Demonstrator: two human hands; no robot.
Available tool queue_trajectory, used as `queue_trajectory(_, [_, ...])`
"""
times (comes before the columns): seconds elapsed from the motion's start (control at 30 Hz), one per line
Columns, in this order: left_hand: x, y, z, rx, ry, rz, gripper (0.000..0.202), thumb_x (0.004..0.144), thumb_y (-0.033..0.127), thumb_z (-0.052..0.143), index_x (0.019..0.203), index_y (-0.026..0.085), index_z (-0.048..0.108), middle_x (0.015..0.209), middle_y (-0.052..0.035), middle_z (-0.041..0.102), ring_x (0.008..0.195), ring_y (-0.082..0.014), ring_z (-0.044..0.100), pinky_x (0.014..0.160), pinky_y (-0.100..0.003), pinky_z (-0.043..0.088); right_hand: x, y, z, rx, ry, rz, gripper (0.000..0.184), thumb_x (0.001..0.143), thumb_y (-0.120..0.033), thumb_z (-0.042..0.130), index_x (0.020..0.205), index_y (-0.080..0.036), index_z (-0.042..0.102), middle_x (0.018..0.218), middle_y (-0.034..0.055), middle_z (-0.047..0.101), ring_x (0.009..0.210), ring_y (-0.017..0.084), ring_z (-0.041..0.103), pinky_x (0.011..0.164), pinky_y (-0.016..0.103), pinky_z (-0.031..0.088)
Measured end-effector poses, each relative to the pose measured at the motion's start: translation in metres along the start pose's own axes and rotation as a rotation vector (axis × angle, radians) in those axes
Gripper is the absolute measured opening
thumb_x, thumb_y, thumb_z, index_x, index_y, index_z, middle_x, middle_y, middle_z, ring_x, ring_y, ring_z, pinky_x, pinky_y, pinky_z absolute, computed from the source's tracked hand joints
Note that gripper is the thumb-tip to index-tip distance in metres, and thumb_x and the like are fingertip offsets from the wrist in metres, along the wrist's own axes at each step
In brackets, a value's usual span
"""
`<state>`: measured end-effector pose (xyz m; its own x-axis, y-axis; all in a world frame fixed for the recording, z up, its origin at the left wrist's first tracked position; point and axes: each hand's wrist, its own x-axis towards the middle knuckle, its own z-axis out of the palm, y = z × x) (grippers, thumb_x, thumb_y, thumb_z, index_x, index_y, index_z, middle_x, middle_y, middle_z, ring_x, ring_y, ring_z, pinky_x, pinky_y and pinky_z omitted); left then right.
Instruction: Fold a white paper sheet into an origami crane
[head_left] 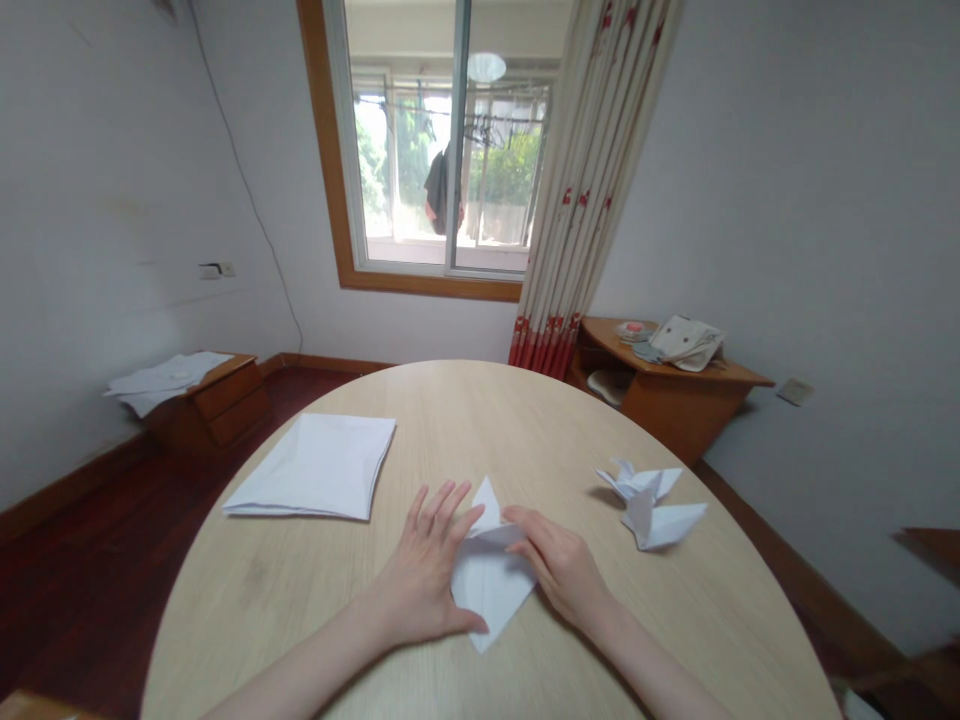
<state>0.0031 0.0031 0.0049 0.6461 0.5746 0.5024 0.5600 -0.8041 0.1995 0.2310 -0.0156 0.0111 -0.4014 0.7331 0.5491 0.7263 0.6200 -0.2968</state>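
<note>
A white sheet of folded paper (491, 580) lies on the round table in front of me, one point facing away and one toward me. A raised flap crosses its upper part. My left hand (427, 570) rests on the paper's left side with fingers spread, its thumb on the lower point and its index finger near the flap. On the right, my right hand (559, 560) pinches the flap's right end between thumb and fingers. Two folded paper birds (667, 525) sit together to the right of my hands.
A stack of white paper (315, 465) lies at the left of the round wooden table (465, 400). Beyond the table stand a small drawer cabinet (229, 400) with papers at left and a brown desk (675, 400) with a bag on it at right. A curtain (585, 200) hangs beside the window.
</note>
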Motion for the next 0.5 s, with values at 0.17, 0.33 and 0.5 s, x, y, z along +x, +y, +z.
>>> queue_trajectory(0.17, [0.0, -0.001, -0.002, 0.003, -0.012, 0.041, 0.118, 0.053, 0.06, 0.081, 0.144, 0.023, 0.016, 0.151, -0.0183, 0.021, 0.14, -0.0396, 0.013, 0.11, -0.064, 0.007, 0.001, 0.002, 0.001, -0.169, 0.126, 0.044, 0.037, 0.101, -0.032, 0.032, 0.12, -0.016, 0.058, 0.085, 0.0088, 0.067, 0.078, 0.021, 0.065, 0.065, 0.031, 0.052])
queue_trajectory(0.33, [0.002, -0.001, -0.007, 0.005, -0.108, 0.028, 0.097, 0.056, 0.066, 0.076, 0.135, 0.026, 0.036, 0.153, -0.0164, 0.019, 0.14, -0.0411, 0.012, 0.109, -0.067, 0.006, 0.0, 0.003, 0.008, -0.135, 0.147, 0.091, 0.037, 0.099, -0.025, 0.032, 0.131, -0.015, 0.047, 0.092, 0.0111, 0.065, 0.084, 0.022, 0.065, 0.069, 0.032, 0.054])
queue_trajectory(0.5, [0.003, 0.002, -0.011, 0.04, -0.143, -0.01, 0.085, 0.054, 0.067, 0.077, 0.121, 0.023, 0.05, 0.152, -0.0164, 0.022, 0.14, -0.0414, 0.011, 0.11, -0.066, 0.005, 0.001, -0.001, 0.012, -0.091, 0.186, 0.124, 0.048, 0.097, -0.024, 0.035, 0.143, -0.018, 0.025, 0.113, 0.0145, 0.06, 0.097, 0.024, 0.061, 0.078, 0.037, 0.054])
